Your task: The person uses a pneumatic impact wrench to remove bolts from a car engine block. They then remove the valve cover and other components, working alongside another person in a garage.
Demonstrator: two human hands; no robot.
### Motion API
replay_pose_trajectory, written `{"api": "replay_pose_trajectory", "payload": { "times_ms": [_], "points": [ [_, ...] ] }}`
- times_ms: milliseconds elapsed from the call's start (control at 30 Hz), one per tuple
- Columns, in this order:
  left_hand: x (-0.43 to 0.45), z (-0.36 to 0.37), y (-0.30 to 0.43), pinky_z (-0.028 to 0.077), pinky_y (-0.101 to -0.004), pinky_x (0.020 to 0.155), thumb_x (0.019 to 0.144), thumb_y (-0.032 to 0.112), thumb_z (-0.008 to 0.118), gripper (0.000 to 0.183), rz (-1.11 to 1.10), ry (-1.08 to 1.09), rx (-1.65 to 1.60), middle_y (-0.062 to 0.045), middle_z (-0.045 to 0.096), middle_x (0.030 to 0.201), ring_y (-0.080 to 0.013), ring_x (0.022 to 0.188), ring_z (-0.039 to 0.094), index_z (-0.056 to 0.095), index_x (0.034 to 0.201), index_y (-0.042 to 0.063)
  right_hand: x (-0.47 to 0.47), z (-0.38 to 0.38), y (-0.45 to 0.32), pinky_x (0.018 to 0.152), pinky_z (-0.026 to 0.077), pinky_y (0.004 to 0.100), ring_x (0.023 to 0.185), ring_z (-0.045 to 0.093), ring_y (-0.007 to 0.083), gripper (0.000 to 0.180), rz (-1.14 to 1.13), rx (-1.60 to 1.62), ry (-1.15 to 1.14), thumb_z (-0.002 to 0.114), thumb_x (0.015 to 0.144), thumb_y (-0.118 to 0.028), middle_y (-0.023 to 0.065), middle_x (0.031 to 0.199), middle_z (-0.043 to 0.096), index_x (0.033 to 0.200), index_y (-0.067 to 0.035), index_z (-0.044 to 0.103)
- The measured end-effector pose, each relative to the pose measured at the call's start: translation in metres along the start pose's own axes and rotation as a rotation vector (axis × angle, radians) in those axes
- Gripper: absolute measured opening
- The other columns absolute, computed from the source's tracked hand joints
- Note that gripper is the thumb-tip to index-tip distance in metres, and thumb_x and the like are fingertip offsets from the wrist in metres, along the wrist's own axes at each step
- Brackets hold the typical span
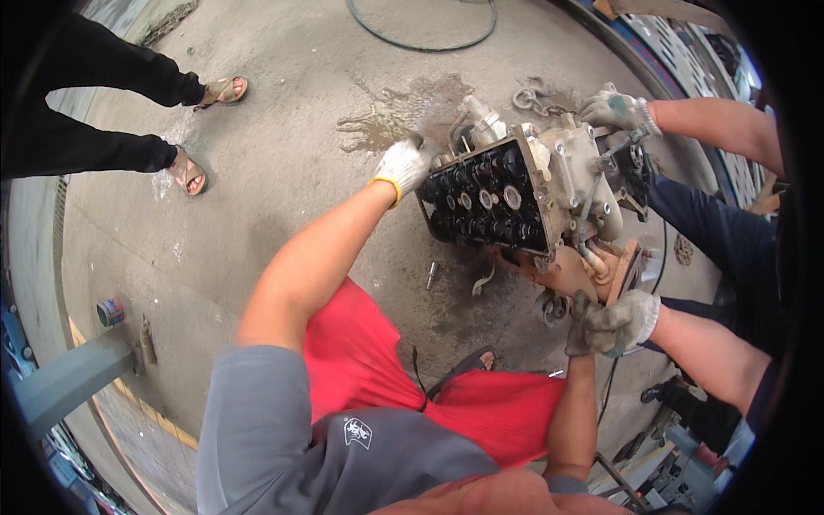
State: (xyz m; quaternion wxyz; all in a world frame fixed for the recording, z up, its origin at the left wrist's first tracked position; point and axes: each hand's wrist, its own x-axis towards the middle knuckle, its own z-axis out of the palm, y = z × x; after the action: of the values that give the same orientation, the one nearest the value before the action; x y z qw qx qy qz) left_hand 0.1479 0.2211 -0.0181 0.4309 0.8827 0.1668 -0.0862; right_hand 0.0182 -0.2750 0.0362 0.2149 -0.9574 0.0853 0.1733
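Note:
An engine [489, 199] sits on the concrete floor before me, the top of its cylinder head uncovered and black with oil. My left hand [405, 166], in a white knit glove with a yellow cuff, is at the engine's left end. Its fingers are blurred beside a dark spot, so its grip is unclear. My right hand [580, 325], in a dirty grey glove, is below the engine's right end, against a co-worker's gloved hand [623, 323]. What my right hand holds is hidden. The co-worker's other gloved hand [615, 109] rests at the engine's far right side.
A metal socket [432, 275] and a curved strip [484, 278] lie near the engine, with a round metal part [553, 308] under its right end. Beyond are a wet patch [380, 122], a chain [531, 100] and a hose [425, 46]. Another person's sandalled foot [187, 170] is at left.

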Motion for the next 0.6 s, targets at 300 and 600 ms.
{"api": "replay_pose_trajectory", "payload": {
  "times_ms": [300,600],
  "points": [
    [-0.073,-0.03,0.123,0.05,-0.047,0.108,0.103,0.036,0.067,0.06,0.785,0.218,-0.255,-0.03,0.063,0.136,-0.043,0.129,0.062,0.053,0.145,-0.003,-0.006,-0.06,-0.033,0.081,0.054,0.0402,0.089,0.068,0.0255,0.03,-0.58,-0.738,-0.212,0.068,0.101,-0.035,0.0105,0.102,0.071,0.118,-0.01,0.069],
    [-0.049,-0.026,0.154,0.056,-0.0467,0.099,0.087,0.025,0.085,0.055,1.026,0.176,-0.233,-0.022,0.068,0.128,-0.0406,0.115,0.069,0.064,0.132,0.002,-0.013,-0.14,-0.124,0.094,0.055,0.0385,0.107,0.074,0.0283,0.045,-0.655,-0.339,-0.883,0.07,0.099,-0.037,0.01,0.121,0.075,0.139,-0.015,0.068]
  ]
}}
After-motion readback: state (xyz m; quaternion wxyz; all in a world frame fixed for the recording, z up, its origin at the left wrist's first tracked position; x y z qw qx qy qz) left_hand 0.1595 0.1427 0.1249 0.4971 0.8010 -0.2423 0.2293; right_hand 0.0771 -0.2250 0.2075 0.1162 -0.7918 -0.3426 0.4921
